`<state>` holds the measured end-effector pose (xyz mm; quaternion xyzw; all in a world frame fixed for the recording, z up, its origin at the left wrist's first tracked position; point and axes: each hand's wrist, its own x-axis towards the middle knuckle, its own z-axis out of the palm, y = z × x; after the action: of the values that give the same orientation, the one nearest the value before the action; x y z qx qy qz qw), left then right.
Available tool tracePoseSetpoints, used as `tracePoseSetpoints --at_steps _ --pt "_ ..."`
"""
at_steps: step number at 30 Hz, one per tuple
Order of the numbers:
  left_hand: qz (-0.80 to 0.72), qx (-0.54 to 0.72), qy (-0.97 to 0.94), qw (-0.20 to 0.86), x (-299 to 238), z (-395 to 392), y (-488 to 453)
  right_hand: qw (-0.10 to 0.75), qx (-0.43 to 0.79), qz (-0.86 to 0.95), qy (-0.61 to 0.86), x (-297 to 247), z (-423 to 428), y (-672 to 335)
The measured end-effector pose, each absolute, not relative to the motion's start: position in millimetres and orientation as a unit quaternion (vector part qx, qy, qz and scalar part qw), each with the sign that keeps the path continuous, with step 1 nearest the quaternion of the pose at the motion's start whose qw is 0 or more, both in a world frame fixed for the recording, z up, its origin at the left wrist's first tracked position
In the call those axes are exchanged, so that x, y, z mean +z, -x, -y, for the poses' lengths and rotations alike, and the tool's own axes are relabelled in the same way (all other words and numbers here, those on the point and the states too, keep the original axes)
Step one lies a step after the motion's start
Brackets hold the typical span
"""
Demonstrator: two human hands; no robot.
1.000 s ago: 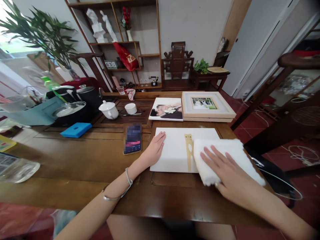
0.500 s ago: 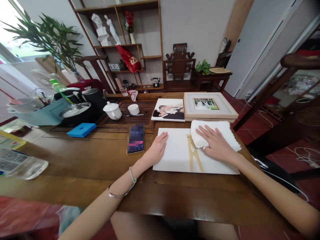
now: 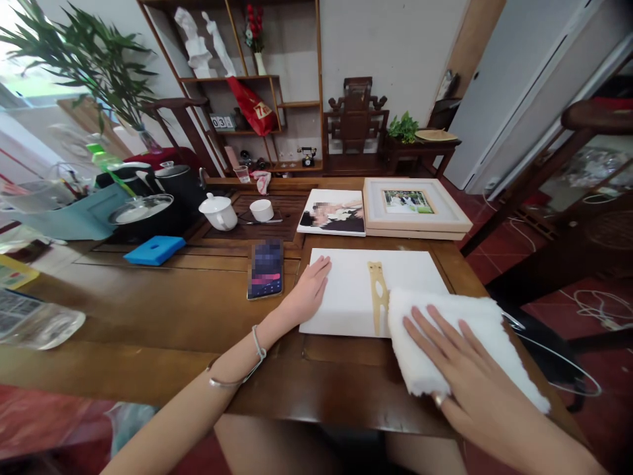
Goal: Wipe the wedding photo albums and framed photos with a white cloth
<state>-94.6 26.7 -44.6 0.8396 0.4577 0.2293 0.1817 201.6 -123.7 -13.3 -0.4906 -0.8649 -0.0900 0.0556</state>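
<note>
A flat white panel (image 3: 343,290) lies on the wooden table, with a tan, A-like strip (image 3: 380,290) on its face. My left hand (image 3: 312,287) rests along the panel's left edge, fingers stretched out and holding nothing. Under my right hand (image 3: 452,349) is a white towel (image 3: 475,310); the fingers lie spread and flat on top of it. That towel covers the panel's lower right corner, the right leg of the tan strip and part of the table's front edge.
Beyond the panel sit a photo print (image 3: 332,214) and a light wooden picture frame (image 3: 418,206). Left of it lies a phone (image 3: 266,270). Farther left are a white teapot (image 3: 218,212), a small white cup (image 3: 262,210), a blue block (image 3: 154,251) and a black pot (image 3: 143,218).
My right hand and the towel have slid toward me and to the right, from the panel's upper right part to its lower right corner. My left hand stays at the left edge.
</note>
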Motion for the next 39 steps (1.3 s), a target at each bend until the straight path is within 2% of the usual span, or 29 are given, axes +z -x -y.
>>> tracePoseSetpoints --at_steps 10,14,20,23,34,39 --pt "-0.457 0.224 -0.842 0.18 -42.6 -26.5 95.1 0.012 0.018 0.813 0.582 -2.1 -32.9 -170.4" --pt "-0.456 0.222 -0.843 0.18 -44.5 -26.8 95.4 0.007 0.008 0.822 0.569 -0.4 -15.6 -161.2" --pt "-0.462 0.22 -0.839 0.186 -42.9 -25.3 94.7 -0.004 -0.032 0.869 0.493 -1.5 91.3 -162.1" --pt "-0.465 0.216 -0.838 0.185 -41.7 -25.2 94.5 0.002 -0.034 0.893 0.449 1.7 114.1 -163.8" --pt "-0.453 0.222 -0.845 0.178 -43.8 -27.6 94.9 -0.029 0.021 0.844 0.535 9.1 -23.3 -136.7" --pt "-0.451 0.233 -0.844 0.174 -47.3 -29.1 95.4 -0.042 -0.01 0.839 0.543 17.0 -32.3 -116.0"
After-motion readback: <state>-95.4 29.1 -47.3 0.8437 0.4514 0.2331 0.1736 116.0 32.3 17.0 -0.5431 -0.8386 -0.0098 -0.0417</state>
